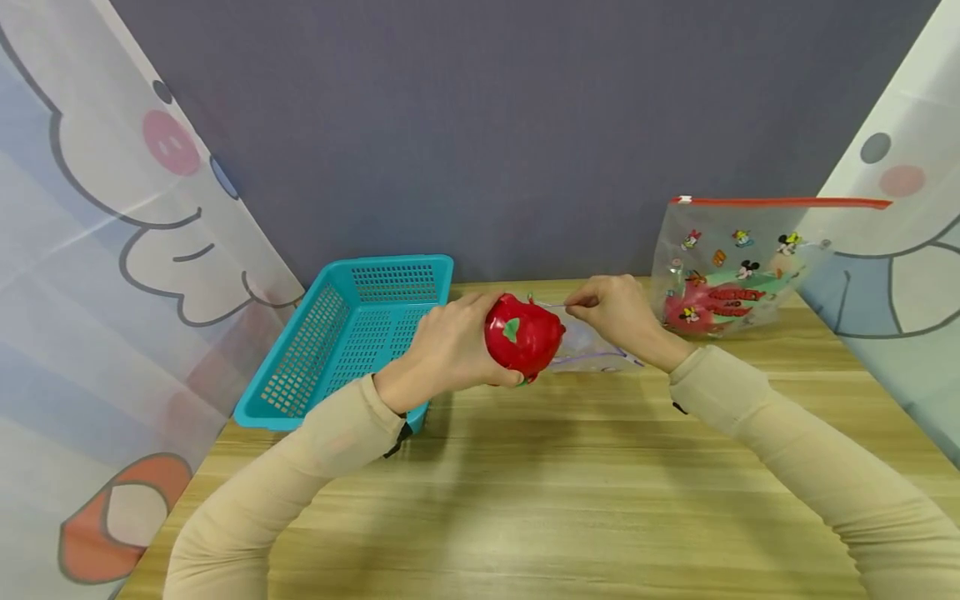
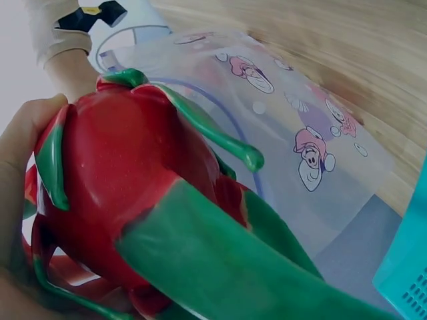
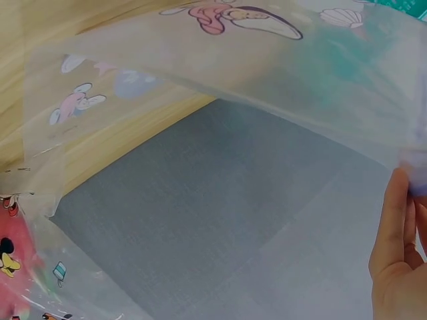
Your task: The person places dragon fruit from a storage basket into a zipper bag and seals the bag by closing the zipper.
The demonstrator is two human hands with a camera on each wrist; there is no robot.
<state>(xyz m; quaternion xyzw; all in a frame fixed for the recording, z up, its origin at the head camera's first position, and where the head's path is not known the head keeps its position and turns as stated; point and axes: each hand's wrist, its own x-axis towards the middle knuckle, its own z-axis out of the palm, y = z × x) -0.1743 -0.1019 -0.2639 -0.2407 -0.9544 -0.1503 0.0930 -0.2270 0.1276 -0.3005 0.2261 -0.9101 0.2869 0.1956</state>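
My left hand (image 1: 447, 343) grips a shiny red dragon fruit (image 1: 534, 340) with green leaf tips; in the left wrist view the thumb and fingers curl round its side. Behind the fruit hangs a translucent zip bag (image 1: 591, 340) with a purple zip strip, printed with pink cartoon figures in the left wrist view (image 2: 280, 127). My right hand (image 1: 619, 313) pinches the upper edge of this bag's mouth between thumb and fingers. The fruit is at the mouth and overlaps the bag in the head view, hiding part of it.
A blue plastic basket (image 1: 251, 410) stands to the left on the wooden table (image 1: 540, 508). At the back right, a second clear bag (image 1: 757, 237) with a red zip strip and cartoon prints stands upright, something red and green inside. A dark grey wall (image 1: 525, 125) rises behind.
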